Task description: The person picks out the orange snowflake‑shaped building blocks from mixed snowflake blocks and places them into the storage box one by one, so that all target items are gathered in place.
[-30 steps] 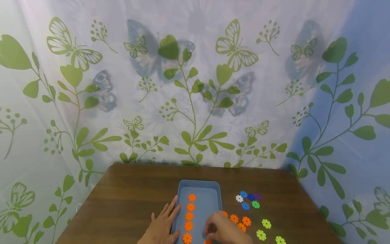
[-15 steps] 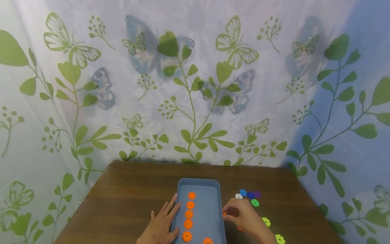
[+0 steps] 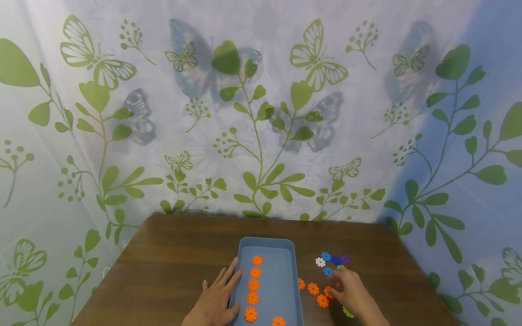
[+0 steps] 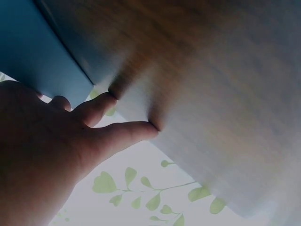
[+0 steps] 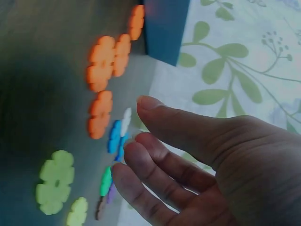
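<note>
A shallow blue-grey tray (image 3: 279, 271) lies on the table. Down its left side runs a column of several orange snowflake discs (image 3: 253, 285), and a single orange disc (image 3: 278, 321) is at its lower right. My left hand (image 3: 214, 296) rests on the tray's left edge with fingers spread. Right of the tray, my right hand (image 3: 355, 292) hovers by several loose orange discs (image 3: 313, 289), partly covering one. In the right wrist view its thumb and fingers (image 5: 141, 160) are apart and hold nothing.
Behind the right hand lie white (image 3: 320, 262), blue (image 3: 326, 256), dark blue and purple (image 3: 345, 259) discs, with a green one partly hidden. Yellow-green discs (image 5: 55, 182) are nearer the front right. A patterned curtain (image 3: 261, 136) hangs behind the wooden table (image 3: 191, 240).
My right hand has let go of the orange disc at the tray's lower right, then moved out rightward past the loose orange discs. The left hand stays in place.
</note>
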The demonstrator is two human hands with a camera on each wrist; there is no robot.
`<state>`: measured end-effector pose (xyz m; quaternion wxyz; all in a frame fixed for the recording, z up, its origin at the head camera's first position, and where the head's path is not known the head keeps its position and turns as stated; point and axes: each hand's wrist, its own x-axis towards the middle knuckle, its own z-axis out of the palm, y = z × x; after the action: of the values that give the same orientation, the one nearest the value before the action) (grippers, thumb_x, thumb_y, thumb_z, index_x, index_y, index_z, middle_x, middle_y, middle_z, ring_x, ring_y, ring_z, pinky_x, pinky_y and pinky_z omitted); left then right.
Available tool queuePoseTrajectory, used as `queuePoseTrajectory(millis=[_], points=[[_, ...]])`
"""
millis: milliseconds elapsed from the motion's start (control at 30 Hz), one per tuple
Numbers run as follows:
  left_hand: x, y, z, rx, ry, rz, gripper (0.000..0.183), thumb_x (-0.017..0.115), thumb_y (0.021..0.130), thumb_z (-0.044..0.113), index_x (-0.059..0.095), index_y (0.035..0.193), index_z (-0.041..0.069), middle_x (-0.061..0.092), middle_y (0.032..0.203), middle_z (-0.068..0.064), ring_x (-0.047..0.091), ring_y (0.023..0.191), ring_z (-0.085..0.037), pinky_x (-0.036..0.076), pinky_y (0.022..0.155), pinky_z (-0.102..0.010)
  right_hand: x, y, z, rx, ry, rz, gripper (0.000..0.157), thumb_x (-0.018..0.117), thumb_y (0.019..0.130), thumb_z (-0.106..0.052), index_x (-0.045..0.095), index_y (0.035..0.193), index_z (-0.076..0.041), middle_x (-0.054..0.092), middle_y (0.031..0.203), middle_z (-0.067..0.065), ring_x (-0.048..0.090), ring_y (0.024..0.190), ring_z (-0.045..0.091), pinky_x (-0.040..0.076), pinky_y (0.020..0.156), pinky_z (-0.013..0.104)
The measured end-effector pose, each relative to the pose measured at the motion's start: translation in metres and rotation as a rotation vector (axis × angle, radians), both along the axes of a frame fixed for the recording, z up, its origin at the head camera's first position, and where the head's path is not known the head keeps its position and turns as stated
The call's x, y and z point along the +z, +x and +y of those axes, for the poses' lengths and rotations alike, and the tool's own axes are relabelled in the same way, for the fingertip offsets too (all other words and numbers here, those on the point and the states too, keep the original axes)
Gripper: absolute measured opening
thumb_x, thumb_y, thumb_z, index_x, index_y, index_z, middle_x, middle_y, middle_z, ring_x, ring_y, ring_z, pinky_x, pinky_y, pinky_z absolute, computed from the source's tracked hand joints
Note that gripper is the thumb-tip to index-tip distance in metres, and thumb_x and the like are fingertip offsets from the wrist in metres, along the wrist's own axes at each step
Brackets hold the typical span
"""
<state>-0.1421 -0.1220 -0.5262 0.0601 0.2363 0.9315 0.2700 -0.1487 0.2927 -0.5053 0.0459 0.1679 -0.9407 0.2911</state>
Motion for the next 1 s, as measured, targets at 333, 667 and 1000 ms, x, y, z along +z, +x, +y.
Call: queuePoseTrajectory(millis=[333,667,1000], points=[[-0.005,0.001,0.0,-0.007,0.006,0.016,0.077,0.069,0.099,0.035,0.042,0.166,0.008,0.021,0.18,-0.012,0.041,0.149,-0.057,0.027,0.09,-0.098,-0.011,-0.002,0.004,-0.042,-0.008,-0.056,0.023,0.093,0.077,-0.001,0.077,0.094,-0.003,0.063,0.086,-0.001,0.053,0.071,0.003,0.051,0.063,0.025],[-0.003,-0.003,0.001,0.0,-0.009,0.005,0.077,0.07,0.099,0.034,0.041,0.167,0.011,0.02,0.18,-0.009,0.038,0.152,-0.055,0.024,0.093,-0.098,-0.017,-0.006,0.001,-0.063,-0.009,-0.095,0.023,0.093,0.077,0.001,0.077,0.093,-0.003,0.064,0.087,0.0,0.057,0.072,0.009,0.052,0.063,0.026],[0.002,-0.003,0.0,0.014,-0.057,-0.048,0.079,0.069,0.1,0.037,0.038,0.169,0.014,0.014,0.182,-0.006,0.035,0.156,-0.051,0.022,0.099,-0.096,-0.018,-0.01,-0.008,-0.169,0.034,-0.21,0.023,0.093,0.078,0.002,0.077,0.091,-0.006,0.064,0.086,-0.001,0.058,0.076,0.015,0.054,0.067,0.031]])
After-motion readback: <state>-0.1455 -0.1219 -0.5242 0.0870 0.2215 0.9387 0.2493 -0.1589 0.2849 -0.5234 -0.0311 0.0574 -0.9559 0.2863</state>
